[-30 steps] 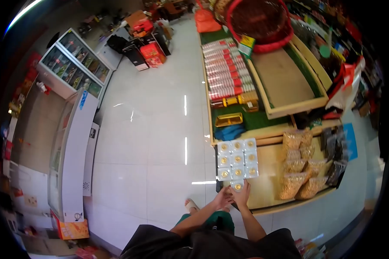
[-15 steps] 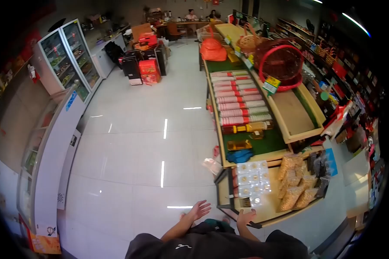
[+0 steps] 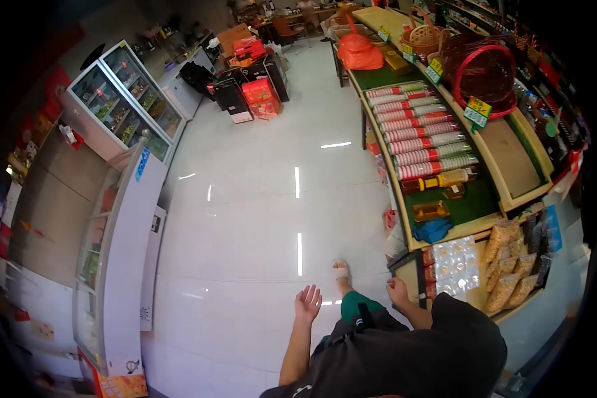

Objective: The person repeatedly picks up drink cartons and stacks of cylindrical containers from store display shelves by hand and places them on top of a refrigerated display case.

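My left hand [image 3: 308, 304] is held out over the tiled floor, palm up, with its fingers apart and nothing in it. My right hand [image 3: 397, 292] is beside the corner of the low display stand [image 3: 410, 280], its fingers curled in and no object showing in them. Closest to that hand are rows of clear-packed round items [image 3: 455, 264] on the stand. Right of these lie several bags of tan snacks or nuts [image 3: 503, 292]. A sandalled foot [image 3: 340, 270] shows ahead of my green shorts [image 3: 359, 304].
Stacked paper cups [image 3: 431, 136], bottles [image 3: 431, 211] and a red-rimmed basket [image 3: 487, 79] sit on the right-hand shelving. On the left are a chest freezer [image 3: 123, 265] and a glass-door fridge [image 3: 123, 99]. Boxes [image 3: 259, 96] stand on the floor further ahead.
My view has swung, so the shelves sit further right. One foot has come into sight. My right hand has gone from spread fingers to curled; the left stays open.
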### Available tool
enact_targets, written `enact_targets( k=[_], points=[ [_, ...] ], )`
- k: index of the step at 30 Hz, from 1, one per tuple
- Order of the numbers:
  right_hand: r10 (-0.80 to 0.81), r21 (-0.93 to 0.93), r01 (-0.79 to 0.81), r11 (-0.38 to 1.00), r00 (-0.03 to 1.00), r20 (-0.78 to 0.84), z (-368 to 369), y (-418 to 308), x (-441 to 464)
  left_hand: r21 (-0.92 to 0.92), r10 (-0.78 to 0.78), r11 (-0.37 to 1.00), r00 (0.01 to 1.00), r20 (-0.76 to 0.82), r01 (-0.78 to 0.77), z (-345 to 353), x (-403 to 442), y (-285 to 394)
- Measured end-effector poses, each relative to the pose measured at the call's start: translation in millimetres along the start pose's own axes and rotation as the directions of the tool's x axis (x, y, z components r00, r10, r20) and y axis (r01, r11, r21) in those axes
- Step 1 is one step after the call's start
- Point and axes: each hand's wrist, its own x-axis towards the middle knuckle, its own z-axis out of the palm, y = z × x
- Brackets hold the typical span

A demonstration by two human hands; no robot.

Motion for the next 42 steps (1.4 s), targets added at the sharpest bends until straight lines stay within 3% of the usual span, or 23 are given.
enact_targets(
  k=[2,5,9,12,14,16,18,21,22,24,25,26,28,30,31,32,33,34,36,38,39,41,42],
  points=[
    [0.003,-0.059,-0.001,0.998,0.999,0.037,17,-13,27,-0.015,0.149,0.989,0.988,0.044,-0.149,19,3,32],
    [-0.053,-0.101,0.059,0.993,0.997,0.065,48,-25,66,-0.023,0.217,0.976,0.976,-0.037,-0.217,26,20,84],
    [0.109,0.02,-0.111,0.994,0.991,0.075,89,-35,137,0.058,0.295,0.953,0.877,-0.38,-0.296,17,55,131],
    [0.14,0.087,-0.148,0.985,0.987,0.083,96,-60,197,0.182,0.283,0.958,0.819,-0.499,-0.22,31,95,151],
    [0.164,0.116,-0.174,0.978,0.983,0.085,94,-73,242,0.382,0.243,0.922,0.855,-0.459,-0.057,60,129,161],
    [0.142,0.109,-0.14,0.984,0.99,-0.009,84,-75,276,0.451,0.201,0.892,0.879,-0.432,0.018,94,163,162],
    [0.204,0.121,-0.195,0.973,0.977,-0.068,68,-84,311,0.642,0.115,0.762,0.959,-0.26,0.083,140,201,161],
    [0.254,0.158,-0.223,0.962,0.944,-0.211,44,-91,372,0.841,0.102,0.523,0.97,-0.22,0.136,219,258,154],
    [0.262,0.176,-0.218,0.96,0.919,-0.293,37,-97,394,0.848,0.096,0.513,0.973,-0.212,0.134,235,280,153],
    [0.268,0.223,-0.2,0.954,0.902,-0.339,18,-109,427,0.997,0.062,-0.03,0.996,-0.067,0.069,263,333,155],
    [0.248,0.2,-0.179,0.963,0.876,-0.413,7,-118,445,0.954,0.044,-0.286,0.994,0.105,-0.088,263,373,159],
    [0.223,0.17,-0.159,0.973,0.846,-0.484,-2,-122,466,0.954,0.03,-0.284,0.993,0.111,-0.098,280,399,157],
    [0.271,0.237,-0.172,0.956,0.828,-0.491,-16,-125,500,0.886,-0.041,-0.435,0.987,0.158,-0.16,311,453,153],
    [0.146,0.014,-0.168,0.986,0.808,-0.57,-27,-134,522,0.921,-0.039,-0.369,0.992,0.117,-0.123,331,511,147],
    [0.138,0.0,-0.169,0.986,0.801,-0.582,-25,-137,535,0.918,-0.033,-0.367,0.989,0.146,-0.148,348,538,147],
    [0.274,0.084,-0.272,0.959,0.798,-0.536,-22,-134,544,0.918,-0.024,-0.359,0.985,0.173,-0.17,368,559,141],
    [0.405,0.152,-0.381,0.912,0.783,-0.472,-31,-133,556,0.824,-0.098,-0.517,0.972,0.214,-0.233,393,578,140],
    [0.377,0.136,-0.358,0.924,0.792,-0.48,-36,-146,568,0.897,-0.079,-0.425,0.992,0.1,-0.124,429,578,136],
    [0.366,0.077,-0.374,0.924,0.81,-0.459,-47,-167,610,0.897,-0.004,-0.405,0.981,0.192,-0.177,486,602,127],
    [0.117,-0.068,-0.178,0.982,0.843,-0.525,-57,-189,657,0.835,-0.059,-0.407,0.923,0.38,-0.37,537,622,117],
    [0.165,-0.031,-0.209,0.977,0.849,-0.502,-68,-212,683,0.822,-0.126,-0.379,0.904,0.409,-0.425,570,623,112],
    [-0.014,-0.132,-0.075,0.988,0.823,-0.568,-75,-217,747,0.739,-0.247,-0.381,0.831,0.498,-0.556,619,650,100],
    [0.075,-0.093,-0.133,0.987,0.884,-0.462,-90,-235,778,0.724,-0.292,-0.403,0.829,0.477,-0.56,647,666,92]
  ],
)
